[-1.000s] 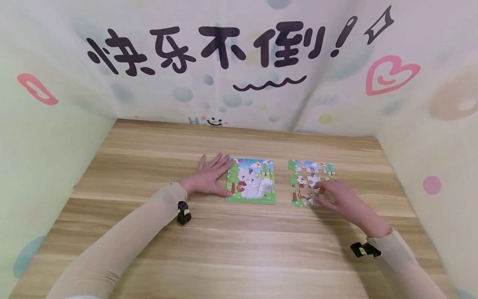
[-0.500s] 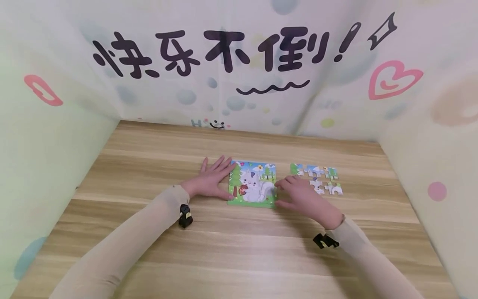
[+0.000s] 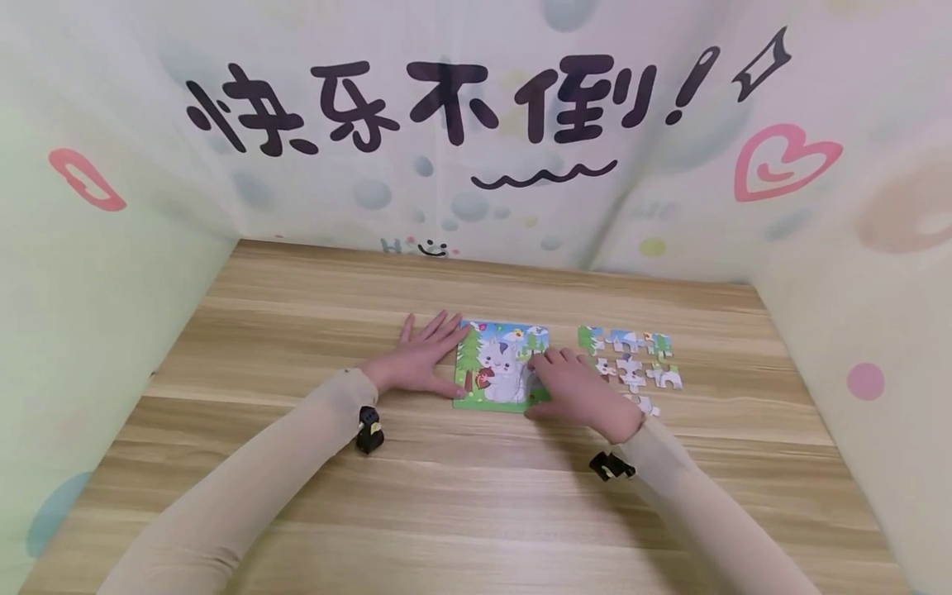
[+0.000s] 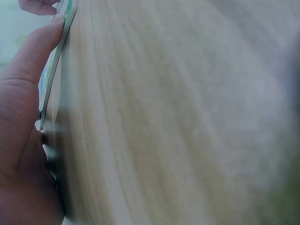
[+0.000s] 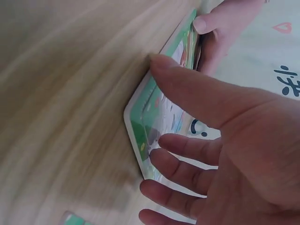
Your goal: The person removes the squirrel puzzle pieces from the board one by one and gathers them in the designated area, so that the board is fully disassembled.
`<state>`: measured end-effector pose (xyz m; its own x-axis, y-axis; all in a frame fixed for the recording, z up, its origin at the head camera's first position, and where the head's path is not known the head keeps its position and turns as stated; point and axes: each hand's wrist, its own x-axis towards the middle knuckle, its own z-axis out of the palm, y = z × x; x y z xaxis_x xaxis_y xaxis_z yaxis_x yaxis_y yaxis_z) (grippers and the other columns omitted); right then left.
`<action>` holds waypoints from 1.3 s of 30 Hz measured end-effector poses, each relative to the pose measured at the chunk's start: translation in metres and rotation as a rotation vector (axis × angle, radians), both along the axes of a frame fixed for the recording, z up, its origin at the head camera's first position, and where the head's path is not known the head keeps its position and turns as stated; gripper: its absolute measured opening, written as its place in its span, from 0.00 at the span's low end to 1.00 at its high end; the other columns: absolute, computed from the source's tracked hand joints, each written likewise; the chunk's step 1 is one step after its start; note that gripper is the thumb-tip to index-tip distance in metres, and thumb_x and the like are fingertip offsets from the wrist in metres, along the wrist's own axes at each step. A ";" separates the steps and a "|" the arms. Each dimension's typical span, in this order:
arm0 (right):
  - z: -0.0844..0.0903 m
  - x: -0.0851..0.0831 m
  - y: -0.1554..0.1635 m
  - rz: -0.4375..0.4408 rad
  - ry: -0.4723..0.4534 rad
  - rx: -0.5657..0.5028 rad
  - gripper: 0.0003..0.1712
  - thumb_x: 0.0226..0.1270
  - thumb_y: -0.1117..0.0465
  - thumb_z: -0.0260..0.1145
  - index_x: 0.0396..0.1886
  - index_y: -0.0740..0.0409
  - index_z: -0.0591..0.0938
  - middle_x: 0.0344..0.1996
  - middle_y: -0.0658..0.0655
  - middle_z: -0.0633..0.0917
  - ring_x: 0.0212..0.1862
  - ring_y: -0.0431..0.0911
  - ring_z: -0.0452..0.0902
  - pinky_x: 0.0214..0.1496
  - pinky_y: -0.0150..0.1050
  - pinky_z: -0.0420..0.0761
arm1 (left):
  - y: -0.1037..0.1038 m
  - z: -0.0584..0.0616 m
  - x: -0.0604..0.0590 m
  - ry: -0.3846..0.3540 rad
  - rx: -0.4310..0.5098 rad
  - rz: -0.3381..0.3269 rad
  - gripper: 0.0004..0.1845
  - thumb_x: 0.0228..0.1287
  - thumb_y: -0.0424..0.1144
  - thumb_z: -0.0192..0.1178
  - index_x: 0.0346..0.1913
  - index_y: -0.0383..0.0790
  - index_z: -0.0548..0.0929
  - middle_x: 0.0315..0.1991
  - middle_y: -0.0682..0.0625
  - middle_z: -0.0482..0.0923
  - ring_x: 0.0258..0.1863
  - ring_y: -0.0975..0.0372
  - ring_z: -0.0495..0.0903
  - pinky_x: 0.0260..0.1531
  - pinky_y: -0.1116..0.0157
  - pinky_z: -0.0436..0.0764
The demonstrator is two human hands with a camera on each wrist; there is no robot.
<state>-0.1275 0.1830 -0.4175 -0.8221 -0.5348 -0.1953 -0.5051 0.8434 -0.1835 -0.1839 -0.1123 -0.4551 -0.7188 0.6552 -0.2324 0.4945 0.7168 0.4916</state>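
A square jigsaw board (image 3: 491, 395) with a white squirrel, trees and a green border lies flat in the head view. My left hand (image 3: 416, 359) is spread at its left side, fingertips at the upper corner and thumb on the lower left edge. From the right, my right hand (image 3: 583, 388) reaches over the board's right part, hiding the squirrel's tail. In the right wrist view its fingers (image 5: 176, 166) are loosely bent over the picture and the thumb (image 5: 187, 86) lies across the front border. No loose piece shows in its grasp.
Several loose jigsaw pieces (image 3: 630, 376) lie in rough rows right of the board, partly behind my right hand. They rest on a wood-grain table (image 3: 446, 496). A printed white curtain (image 3: 327, 198) rises behind and along both sides.
My right hand has moved left from above the loose pieces to the board's right edge, then onto its right part. The left hand has stayed on the board's left side.
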 end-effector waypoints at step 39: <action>-0.003 -0.011 0.001 0.024 -0.050 -0.060 0.36 0.57 0.47 0.82 0.56 0.64 0.79 0.44 0.55 0.83 0.49 0.54 0.74 0.54 0.52 0.77 | 0.001 -0.001 -0.002 0.018 -0.021 -0.002 0.62 0.61 0.69 0.67 0.86 0.46 0.43 0.86 0.45 0.32 0.84 0.49 0.27 0.73 0.35 0.20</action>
<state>-0.1384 0.1843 -0.4204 -0.7988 -0.5666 -0.2024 -0.5143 0.8176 -0.2589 -0.1858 -0.1113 -0.4565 -0.7215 0.6519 -0.2331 0.5046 0.7257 0.4676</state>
